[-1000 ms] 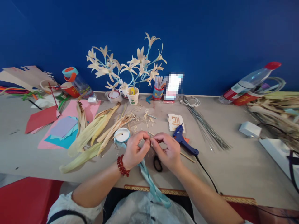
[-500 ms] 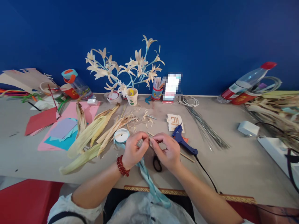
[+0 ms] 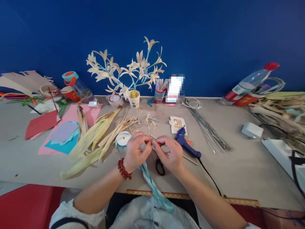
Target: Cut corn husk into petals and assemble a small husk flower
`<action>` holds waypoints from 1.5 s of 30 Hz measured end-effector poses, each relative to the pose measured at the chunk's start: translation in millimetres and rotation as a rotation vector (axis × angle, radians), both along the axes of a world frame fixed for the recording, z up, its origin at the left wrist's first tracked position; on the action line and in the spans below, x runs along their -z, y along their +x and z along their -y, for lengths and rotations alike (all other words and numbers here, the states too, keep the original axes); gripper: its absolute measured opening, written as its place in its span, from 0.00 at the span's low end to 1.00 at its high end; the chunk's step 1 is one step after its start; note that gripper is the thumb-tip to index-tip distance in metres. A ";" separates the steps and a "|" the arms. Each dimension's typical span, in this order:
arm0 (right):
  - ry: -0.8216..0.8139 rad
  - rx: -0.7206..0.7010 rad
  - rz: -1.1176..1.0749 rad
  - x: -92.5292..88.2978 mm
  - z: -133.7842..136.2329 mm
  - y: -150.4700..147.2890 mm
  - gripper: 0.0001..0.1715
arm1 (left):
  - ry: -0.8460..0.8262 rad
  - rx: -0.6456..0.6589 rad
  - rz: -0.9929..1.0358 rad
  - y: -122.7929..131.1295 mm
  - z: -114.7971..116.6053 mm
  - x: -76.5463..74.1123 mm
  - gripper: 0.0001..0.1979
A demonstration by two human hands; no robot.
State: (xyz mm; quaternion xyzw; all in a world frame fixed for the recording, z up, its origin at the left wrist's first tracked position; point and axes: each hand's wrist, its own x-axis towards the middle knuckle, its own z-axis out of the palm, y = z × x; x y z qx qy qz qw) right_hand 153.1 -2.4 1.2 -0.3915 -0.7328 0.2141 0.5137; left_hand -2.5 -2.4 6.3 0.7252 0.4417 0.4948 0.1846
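My left hand [image 3: 136, 153] and my right hand [image 3: 169, 153] meet over the table's near edge, fingers pinched together on a thin stem-like piece I cannot make out. A light blue ribbon [image 3: 153, 186] hangs from under my left hand down to my lap. Its spool [image 3: 123, 139] lies just left of that hand. Black scissors [image 3: 160, 166] rest under my right hand. A blue glue gun [image 3: 187, 146] lies right of my right hand. Dried corn husks [image 3: 95, 136] spread to the left.
Coloured paper sheets [image 3: 63, 133] lie far left. A husk-flower bouquet in a cup [image 3: 134, 99] stands at the back. Thin wires [image 3: 209, 130], a coiled white cable [image 3: 193, 103], a bottle [image 3: 247, 84], a white adapter [image 3: 252, 130] and more husks [image 3: 281, 114] fill the right.
Both hands have stayed pinched together in the same spot, with only slight finger movement. The view has shifted a little.
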 end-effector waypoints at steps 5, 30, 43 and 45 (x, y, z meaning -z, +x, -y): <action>0.019 0.047 0.001 -2.1 -2.0 3.9 0.06 | -0.024 -0.033 -0.011 -4.8 -3.4 1.6 0.06; -0.116 -0.021 -0.006 -2.5 -2.9 3.4 0.02 | 0.051 -0.011 -0.110 -3.1 -1.2 -2.2 0.05; -0.097 0.040 0.101 -6.4 -11.6 16.2 0.04 | 0.092 0.021 -0.228 -4.7 1.2 -3.4 0.05; -0.088 0.095 0.061 -9.7 -13.1 20.3 0.05 | 0.087 0.010 -0.214 -5.3 0.8 -3.7 0.05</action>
